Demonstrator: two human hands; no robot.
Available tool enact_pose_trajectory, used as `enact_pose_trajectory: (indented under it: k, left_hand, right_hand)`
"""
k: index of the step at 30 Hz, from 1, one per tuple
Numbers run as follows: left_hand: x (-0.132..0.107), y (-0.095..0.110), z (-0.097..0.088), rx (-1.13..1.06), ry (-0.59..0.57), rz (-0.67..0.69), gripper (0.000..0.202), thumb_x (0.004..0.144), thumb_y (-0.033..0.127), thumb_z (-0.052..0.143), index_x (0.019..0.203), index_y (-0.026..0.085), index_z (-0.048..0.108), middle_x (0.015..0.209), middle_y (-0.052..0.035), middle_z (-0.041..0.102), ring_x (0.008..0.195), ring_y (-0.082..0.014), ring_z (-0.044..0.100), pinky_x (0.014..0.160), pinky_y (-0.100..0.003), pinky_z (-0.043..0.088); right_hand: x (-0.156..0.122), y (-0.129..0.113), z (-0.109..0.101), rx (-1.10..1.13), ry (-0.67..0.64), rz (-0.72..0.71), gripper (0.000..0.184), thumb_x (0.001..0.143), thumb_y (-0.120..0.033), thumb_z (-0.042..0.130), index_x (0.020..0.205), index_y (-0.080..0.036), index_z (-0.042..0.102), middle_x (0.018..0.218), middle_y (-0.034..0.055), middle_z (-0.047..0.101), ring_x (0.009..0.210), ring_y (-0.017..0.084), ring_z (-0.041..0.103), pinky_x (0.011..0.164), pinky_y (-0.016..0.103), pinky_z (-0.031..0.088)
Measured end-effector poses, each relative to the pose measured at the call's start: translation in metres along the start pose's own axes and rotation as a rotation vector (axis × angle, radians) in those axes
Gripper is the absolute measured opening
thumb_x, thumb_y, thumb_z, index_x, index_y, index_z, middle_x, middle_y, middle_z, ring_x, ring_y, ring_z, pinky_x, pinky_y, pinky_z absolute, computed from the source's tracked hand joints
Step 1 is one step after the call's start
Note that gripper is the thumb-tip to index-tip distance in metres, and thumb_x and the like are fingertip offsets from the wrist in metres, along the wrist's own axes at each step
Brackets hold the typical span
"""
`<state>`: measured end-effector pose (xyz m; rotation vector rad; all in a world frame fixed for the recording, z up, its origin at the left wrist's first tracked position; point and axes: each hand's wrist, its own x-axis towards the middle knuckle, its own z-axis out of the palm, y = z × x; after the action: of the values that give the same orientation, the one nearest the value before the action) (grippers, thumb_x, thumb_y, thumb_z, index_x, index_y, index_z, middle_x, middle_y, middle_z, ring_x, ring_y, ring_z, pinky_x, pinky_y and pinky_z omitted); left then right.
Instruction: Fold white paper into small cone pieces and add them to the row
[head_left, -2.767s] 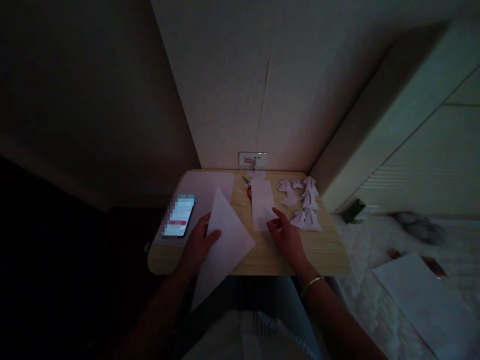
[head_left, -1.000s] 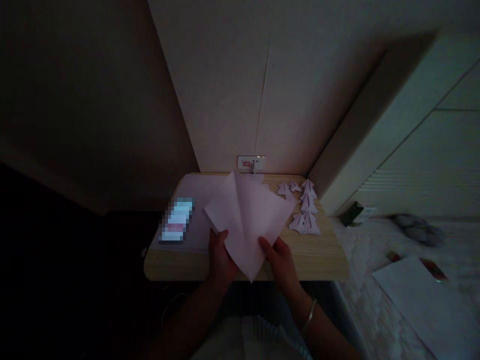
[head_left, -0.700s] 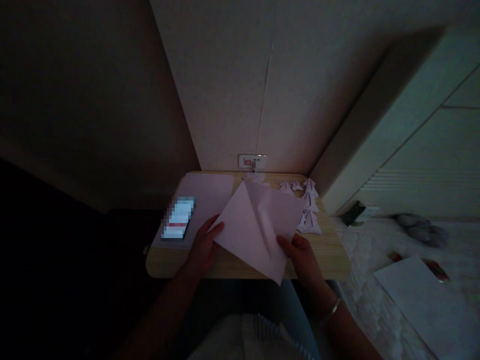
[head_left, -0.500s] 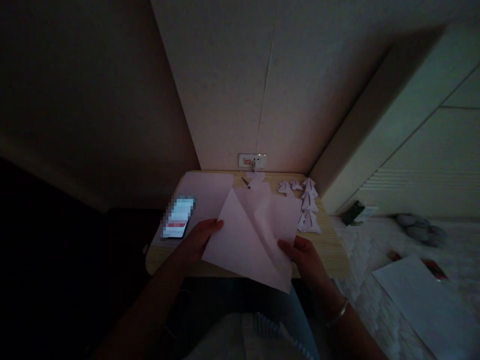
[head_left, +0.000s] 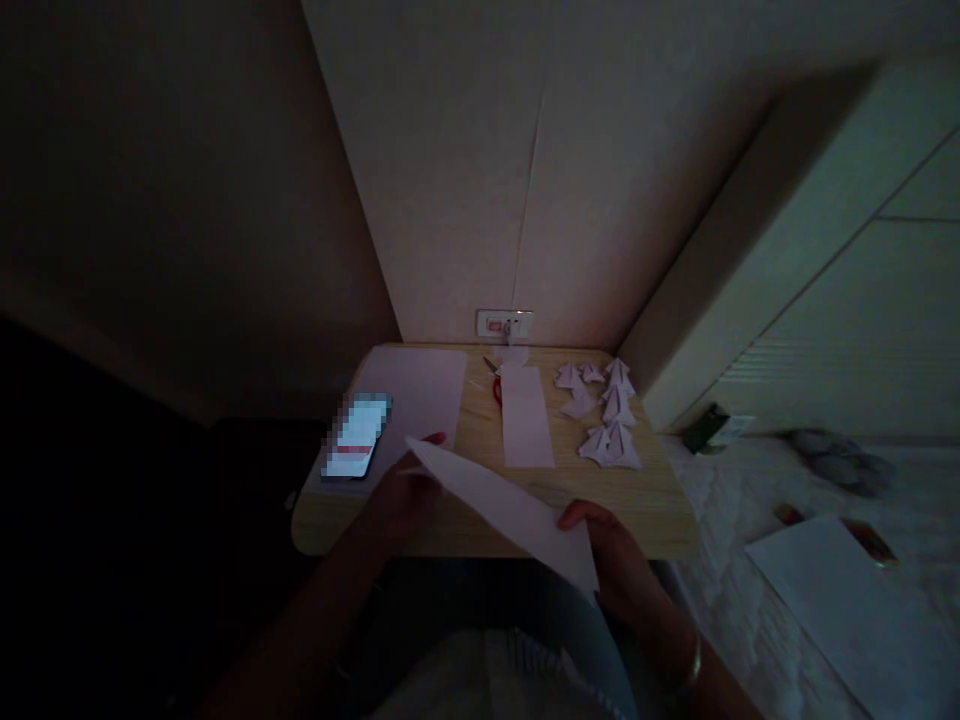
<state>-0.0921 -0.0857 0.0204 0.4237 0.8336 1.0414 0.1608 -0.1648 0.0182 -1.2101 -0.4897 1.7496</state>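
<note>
A folded sheet of white paper [head_left: 514,507] is held up between my two hands, tilted over the front edge of the small wooden table [head_left: 480,425]. My left hand [head_left: 409,490] is closed on its left end, with most of the fingers behind the paper or in shadow. At the right end, my right hand [head_left: 604,535] pinches it, thumb on top. Beyond the hands lies a strip of white paper [head_left: 528,420], partly covering scissors [head_left: 497,391] with red handles. Several folded paper pieces [head_left: 616,405] sit on the table's right side.
On the left, a lit phone [head_left: 358,437] rests on a larger white sheet [head_left: 427,385]. A wall socket [head_left: 505,323] is just behind the table. To the right, a bed [head_left: 720,540] carries another sheet of paper [head_left: 847,600] and a dark green box [head_left: 705,428].
The held sheet has swung from facing me to nearly edge-on and lower. Scissors, paper strip and more folded pieces have come into sight behind it. Both hands keep hold.
</note>
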Motion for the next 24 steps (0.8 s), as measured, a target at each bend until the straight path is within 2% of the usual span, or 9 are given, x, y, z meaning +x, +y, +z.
enact_pose_trajectory:
  k: [3, 5, 7, 10, 13, 17, 20, 22, 24]
  left_hand:
    - [-0.012, -0.017, 0.018, -0.260, -0.043, 0.077, 0.041, 0.075, 0.051, 0.059, 0.106, 0.024, 0.059, 0.100, -0.0040, 0.068, 0.095, -0.0202, 0.063, 0.083, -0.034, 0.049]
    - [-0.019, -0.027, 0.031, -0.286, -0.053, 0.074, 0.048, 0.076, 0.057, 0.055, 0.112, 0.025, 0.056, 0.110, -0.0059, 0.066, 0.105, -0.0238, 0.059, 0.087, -0.037, 0.047]
    - [-0.021, -0.034, 0.039, -0.251, -0.029, 0.022, 0.048, 0.075, 0.052, 0.059, 0.112, 0.022, 0.056, 0.106, -0.0082, 0.067, 0.102, -0.0256, 0.060, 0.086, -0.037, 0.048]
    - [-0.018, -0.036, 0.041, -0.190, 0.134, -0.033, 0.053, 0.071, 0.046, 0.065, 0.112, 0.015, 0.055, 0.086, -0.0090, 0.069, 0.080, -0.0247, 0.065, 0.074, -0.036, 0.050]
    - [-0.012, -0.029, 0.037, -0.091, 0.203, 0.095, 0.061, 0.068, 0.031, 0.071, 0.123, 0.023, 0.047, 0.094, -0.0047, 0.068, 0.072, -0.0195, 0.064, 0.067, -0.033, 0.051]
    - [-0.008, -0.016, 0.031, 0.023, 0.204, 0.240, 0.072, 0.065, 0.020, 0.070, 0.129, 0.033, 0.039, 0.103, -0.0018, 0.065, 0.073, -0.0173, 0.063, 0.063, -0.030, 0.052]
    - [-0.006, -0.011, 0.028, 0.092, 0.191, 0.276, 0.076, 0.064, 0.019, 0.070, 0.131, 0.034, 0.037, 0.104, -0.0019, 0.064, 0.075, -0.0174, 0.063, 0.063, -0.030, 0.052]
    - [-0.003, -0.014, 0.029, 0.139, 0.127, 0.267, 0.076, 0.064, 0.019, 0.070, 0.130, 0.034, 0.035, 0.103, -0.0017, 0.063, 0.075, -0.0179, 0.062, 0.063, -0.031, 0.052]
    - [0.002, -0.021, 0.034, 0.164, 0.036, 0.234, 0.071, 0.064, 0.018, 0.069, 0.125, 0.032, 0.038, 0.099, -0.0014, 0.062, 0.075, -0.0181, 0.061, 0.063, -0.031, 0.052]
  right_hand:
    - [-0.001, 0.014, 0.006, 0.057, 0.106, -0.144, 0.006, 0.062, -0.026, 0.066, 0.062, -0.021, 0.062, 0.046, -0.0037, 0.053, 0.041, 0.009, 0.045, 0.040, 0.020, 0.030]
    - [-0.001, 0.020, 0.010, -0.036, 0.157, -0.261, 0.005, 0.066, -0.024, 0.062, 0.064, -0.021, 0.064, 0.045, -0.0043, 0.052, 0.043, 0.009, 0.045, 0.044, 0.020, 0.033]
    - [-0.001, 0.027, 0.012, -0.200, 0.154, -0.336, 0.008, 0.068, -0.022, 0.059, 0.067, -0.020, 0.067, 0.046, -0.0039, 0.053, 0.046, 0.009, 0.047, 0.047, 0.020, 0.035]
    - [-0.004, 0.040, 0.011, -0.402, 0.070, -0.378, 0.015, 0.073, -0.022, 0.054, 0.071, -0.021, 0.069, 0.050, -0.0028, 0.056, 0.050, 0.011, 0.051, 0.051, 0.022, 0.038]
    - [-0.011, 0.050, 0.009, -0.522, -0.036, -0.378, 0.018, 0.077, -0.021, 0.051, 0.076, -0.022, 0.068, 0.060, -0.0014, 0.061, 0.055, 0.012, 0.055, 0.056, 0.024, 0.042]
    - [-0.024, 0.039, 0.008, -0.696, -0.339, -0.389, 0.017, 0.079, -0.021, 0.055, 0.090, -0.025, 0.067, 0.096, 0.0032, 0.066, 0.088, 0.018, 0.060, 0.080, 0.032, 0.045]
    - [-0.023, 0.019, 0.011, -0.631, -0.513, -0.296, 0.042, 0.079, -0.025, 0.060, 0.120, -0.030, 0.053, 0.128, 0.0060, 0.052, 0.107, 0.021, 0.055, 0.089, 0.037, 0.043]
    - [-0.013, 0.007, 0.018, -0.483, -0.441, -0.289, 0.051, 0.080, -0.033, 0.061, 0.128, -0.032, 0.043, 0.130, 0.0074, 0.050, 0.111, 0.022, 0.053, 0.090, 0.040, 0.043]
    - [0.003, -0.003, 0.028, -0.382, -0.285, -0.299, 0.057, 0.079, -0.039, 0.061, 0.130, -0.032, 0.038, 0.128, 0.0076, 0.052, 0.107, 0.021, 0.056, 0.089, 0.041, 0.045]
